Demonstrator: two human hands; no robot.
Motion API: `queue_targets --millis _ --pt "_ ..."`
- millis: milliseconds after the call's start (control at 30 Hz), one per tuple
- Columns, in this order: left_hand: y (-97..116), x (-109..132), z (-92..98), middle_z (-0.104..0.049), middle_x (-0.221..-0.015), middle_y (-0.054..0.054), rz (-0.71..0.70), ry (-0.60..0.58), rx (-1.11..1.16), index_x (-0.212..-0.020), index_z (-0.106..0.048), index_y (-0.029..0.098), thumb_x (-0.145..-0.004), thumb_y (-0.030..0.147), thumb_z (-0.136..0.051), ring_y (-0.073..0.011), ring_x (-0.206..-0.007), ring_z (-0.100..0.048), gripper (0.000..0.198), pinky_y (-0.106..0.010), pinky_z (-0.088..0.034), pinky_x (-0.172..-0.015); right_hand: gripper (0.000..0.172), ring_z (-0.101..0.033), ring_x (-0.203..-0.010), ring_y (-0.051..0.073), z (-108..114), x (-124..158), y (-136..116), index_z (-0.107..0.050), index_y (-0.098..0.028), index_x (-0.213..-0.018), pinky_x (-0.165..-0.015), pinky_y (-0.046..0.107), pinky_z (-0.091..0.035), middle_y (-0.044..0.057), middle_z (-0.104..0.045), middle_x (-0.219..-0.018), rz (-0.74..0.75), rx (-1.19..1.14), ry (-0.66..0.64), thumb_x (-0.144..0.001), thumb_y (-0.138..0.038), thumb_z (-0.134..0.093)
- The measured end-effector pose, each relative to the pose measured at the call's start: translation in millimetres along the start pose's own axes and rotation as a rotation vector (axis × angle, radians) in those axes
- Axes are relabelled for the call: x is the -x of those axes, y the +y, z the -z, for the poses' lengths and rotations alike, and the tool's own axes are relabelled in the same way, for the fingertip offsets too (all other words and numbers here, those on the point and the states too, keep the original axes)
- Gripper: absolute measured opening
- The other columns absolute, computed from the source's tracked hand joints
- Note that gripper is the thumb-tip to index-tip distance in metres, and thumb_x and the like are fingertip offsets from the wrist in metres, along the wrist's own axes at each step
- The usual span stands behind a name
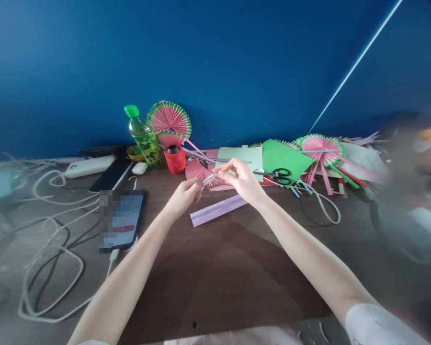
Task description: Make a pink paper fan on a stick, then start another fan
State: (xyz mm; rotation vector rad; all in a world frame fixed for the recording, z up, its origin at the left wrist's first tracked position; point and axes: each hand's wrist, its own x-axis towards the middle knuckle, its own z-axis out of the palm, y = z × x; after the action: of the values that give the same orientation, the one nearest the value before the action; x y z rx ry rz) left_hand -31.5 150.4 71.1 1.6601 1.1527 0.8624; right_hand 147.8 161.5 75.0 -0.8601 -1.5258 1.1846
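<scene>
My left hand [185,195] and my right hand [243,181] meet above the far half of the table, both closed in a pinch on a thin whitish strip [210,178]. What the strip is made of cannot be made out, and fingers cover its ends. Just below my hands, a folded lilac paper strip [215,212] lies slantwise on the table. Behind my fingers is a pleated pink paper fan [196,170], partly hidden. Black-handled scissors [282,176] rest on green paper [290,160] to the right of my right hand.
A green-capped bottle [145,141], a red cup-like container [175,159] and a round pink-green paper fan [170,120] stand against the blue wall. On the left lie a phone [125,220] and looping white cables [81,268]. Another paper fan [322,148] sits at the right.
</scene>
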Motion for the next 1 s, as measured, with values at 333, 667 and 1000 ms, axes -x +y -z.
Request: queue_targets --millis 333,667,1000 --pt "-9.9 -3.2 -3.3 -0.038 -0.045 0.005 -0.002 0.171 0.219 -0.057 -0.051 0.016 -0.074 0.028 -0.043 -0.0079 -0.044 -0.032 0.022 -0.022 -0.029 -0.048 0.018 -0.056 -0.099 0.018 -3.2 4.7 -8.0 -0.043 -0.020 -0.077 -0.077 0.037 -0.052 0.008 -0.055 -0.112 0.000 0.018 -0.169 -0.084 -0.035 -0.050" --pt "-3.9 -2.3 -8.7 -0.031 -0.045 0.006 0.059 0.214 0.396 -0.054 -0.047 0.016 -0.070 0.023 -0.046 -0.0054 -0.043 -0.028 0.017 -0.019 -0.029 -0.046 0.017 -0.055 -0.098 0.017 -3.3 5.1 -2.6 -0.040 -0.022 -0.079 -0.079 0.037 -0.050 0.007 -0.051 -0.113 0.070 0.027 -0.209 -0.087 -0.036 -0.046" --pt "-1.6 -3.2 -11.8 -0.025 -0.046 0.007 0.065 0.232 0.402 -0.050 -0.035 0.018 -0.069 0.024 -0.045 -0.0058 -0.043 -0.028 0.022 -0.020 -0.031 -0.047 0.015 -0.052 -0.099 0.016 -4.8 5.6 -0.2 -0.040 -0.022 -0.079 -0.079 0.035 -0.049 0.005 -0.052 -0.107 0.068 0.036 -0.172 -0.087 -0.033 -0.045"
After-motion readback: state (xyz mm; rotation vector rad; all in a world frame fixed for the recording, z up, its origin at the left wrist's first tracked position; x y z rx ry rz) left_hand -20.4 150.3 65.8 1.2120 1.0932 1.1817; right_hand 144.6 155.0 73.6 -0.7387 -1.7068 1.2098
